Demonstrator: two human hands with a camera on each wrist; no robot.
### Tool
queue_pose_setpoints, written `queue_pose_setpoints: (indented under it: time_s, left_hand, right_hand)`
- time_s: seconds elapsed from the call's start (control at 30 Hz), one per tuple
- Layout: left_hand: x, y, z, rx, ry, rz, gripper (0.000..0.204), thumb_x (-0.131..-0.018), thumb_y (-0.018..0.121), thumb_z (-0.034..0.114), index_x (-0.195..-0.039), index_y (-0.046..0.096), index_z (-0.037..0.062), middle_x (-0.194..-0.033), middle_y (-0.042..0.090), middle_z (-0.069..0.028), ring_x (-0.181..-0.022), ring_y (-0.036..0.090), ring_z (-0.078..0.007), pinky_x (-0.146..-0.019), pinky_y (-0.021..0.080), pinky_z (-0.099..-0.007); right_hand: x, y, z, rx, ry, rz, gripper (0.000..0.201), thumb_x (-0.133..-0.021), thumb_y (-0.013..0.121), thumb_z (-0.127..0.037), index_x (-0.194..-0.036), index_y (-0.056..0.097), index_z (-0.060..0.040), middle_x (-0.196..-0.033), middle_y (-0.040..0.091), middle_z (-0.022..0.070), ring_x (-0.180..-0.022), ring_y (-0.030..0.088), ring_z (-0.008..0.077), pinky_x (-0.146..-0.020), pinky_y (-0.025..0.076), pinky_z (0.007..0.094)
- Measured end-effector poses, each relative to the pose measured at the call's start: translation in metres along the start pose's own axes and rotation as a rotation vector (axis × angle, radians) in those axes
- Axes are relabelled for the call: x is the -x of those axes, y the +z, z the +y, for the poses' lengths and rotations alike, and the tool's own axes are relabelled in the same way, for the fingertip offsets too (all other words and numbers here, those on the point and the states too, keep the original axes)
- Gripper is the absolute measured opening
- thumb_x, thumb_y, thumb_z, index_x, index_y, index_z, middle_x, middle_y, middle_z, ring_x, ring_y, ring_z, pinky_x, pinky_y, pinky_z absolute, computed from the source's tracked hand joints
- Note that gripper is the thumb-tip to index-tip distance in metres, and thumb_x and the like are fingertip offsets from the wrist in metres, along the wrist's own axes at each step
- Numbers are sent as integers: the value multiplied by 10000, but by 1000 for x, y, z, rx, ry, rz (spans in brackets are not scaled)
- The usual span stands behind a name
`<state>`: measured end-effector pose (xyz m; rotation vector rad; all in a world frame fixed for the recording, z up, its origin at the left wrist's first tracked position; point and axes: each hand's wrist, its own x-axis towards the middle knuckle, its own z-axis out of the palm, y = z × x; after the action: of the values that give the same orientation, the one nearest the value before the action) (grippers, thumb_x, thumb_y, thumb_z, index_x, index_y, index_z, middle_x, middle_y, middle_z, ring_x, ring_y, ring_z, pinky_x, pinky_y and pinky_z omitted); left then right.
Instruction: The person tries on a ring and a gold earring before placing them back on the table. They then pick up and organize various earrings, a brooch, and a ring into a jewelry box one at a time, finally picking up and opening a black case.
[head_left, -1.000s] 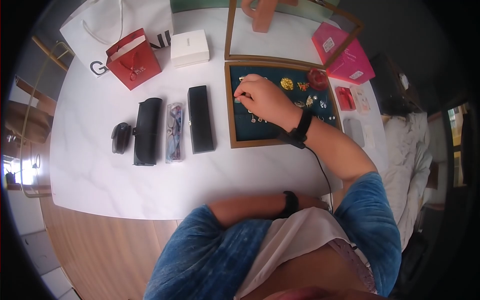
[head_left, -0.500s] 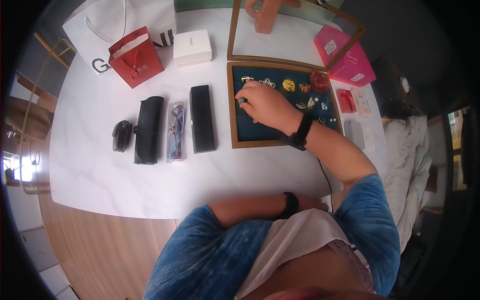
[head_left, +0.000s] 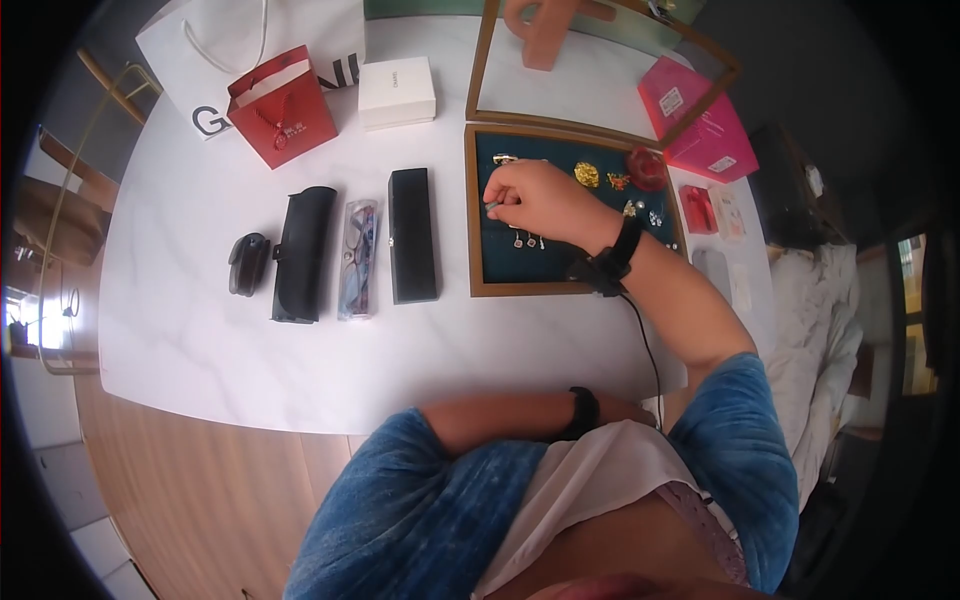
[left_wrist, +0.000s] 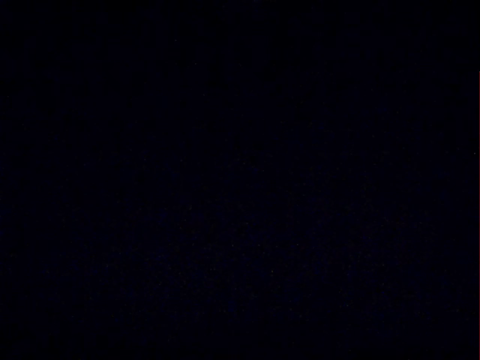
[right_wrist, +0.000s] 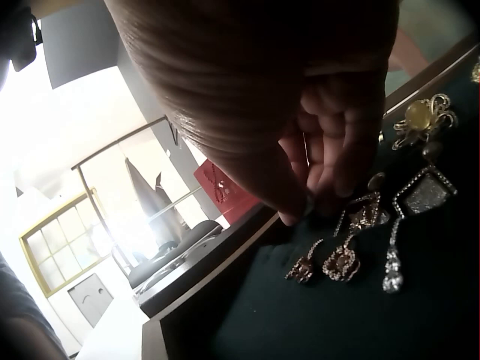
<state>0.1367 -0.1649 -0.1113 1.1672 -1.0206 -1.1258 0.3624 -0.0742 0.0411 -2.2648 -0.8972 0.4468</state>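
My right hand point(head_left: 548, 202) is over the left part of a wood-framed jewellery case point(head_left: 500, 288) with a dark teal lining. Thumb and fingertips pinch a small pale-green piece of jewellery point(head_left: 491, 206), mostly covered by the fingers. Close below the fingertips, in the right wrist view, lie flower-shaped drop earrings point(right_wrist: 341, 264), a long diamond-shaped earring point(right_wrist: 424, 193) and a spider-like brooch point(right_wrist: 418, 115). A gold brooch point(head_left: 586, 175) sits farther right in the case. My left hand point(head_left: 628, 412) stays low by my body, largely hidden by the blouse; the left wrist view is black.
The case's glass lid point(head_left: 474, 75) stands raised behind it. Left of the case are a long black box point(head_left: 412, 240), a clear glasses case point(head_left: 358, 262) and a black case point(head_left: 303, 255). A red bag point(head_left: 285, 115), white box point(head_left: 397, 92) and pink box point(head_left: 700, 115) stand around.
The head view has shifted slightly, so the table things appear farther right. My right hand has turned a little over the case, and the earrings beneath it show again. The left arm stays put.
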Motion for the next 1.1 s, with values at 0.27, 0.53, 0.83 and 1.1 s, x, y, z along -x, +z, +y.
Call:
queue_pose_setpoints:
  time_s: [0.27, 0.53, 0.83, 1.1]
  left_hand:
    - [3, -2, 4, -54, 8, -43, 400, -1090, 536, 286, -1416, 674, 101, -1414, 680, -115, -1287, 640, -249, -1126, 475, -409]
    - [5, -2, 8, 96, -64, -32, 405, -1090, 541, 297, -1422, 682, 113, -1405, 684, -104, -1247, 657, -212, -1121, 482, -387]
    - [16, -6, 28, 70, -112, -31, 397, -1092, 539, 293, -1418, 681, 115, -1423, 674, -115, -1279, 649, -242, -1136, 474, -403]
    - [18, -10, 34, -357, 49, -62, 441, -1086, 537, 290, -1474, 624, 99, -1462, 655, -154, -1372, 601, -308, -1184, 427, -450]
  right_hand:
    - [-9, 10, 17, -10, -78, 124, 185, -969, 718, -143, -1058, 773, 9, -931, 760, 142, -855, 732, 269, -770, 566, 373]
    - [-4, 0, 3, 122, -60, 24, 163, -983, 707, -112, -1073, 783, 0, -938, 753, 116, -827, 712, 225, -748, 547, 351]
    - [11, -1, 1, 184, -121, 115, 210, -971, 717, -190, -1114, 781, -49, -1048, 744, 140, -951, 723, 329, -848, 578, 417]
    - [75, -36, -13, 167, -165, 180, 124, -959, 739, -123, -1054, 756, -45, -955, 689, 88, -817, 671, 244, -735, 529, 353]
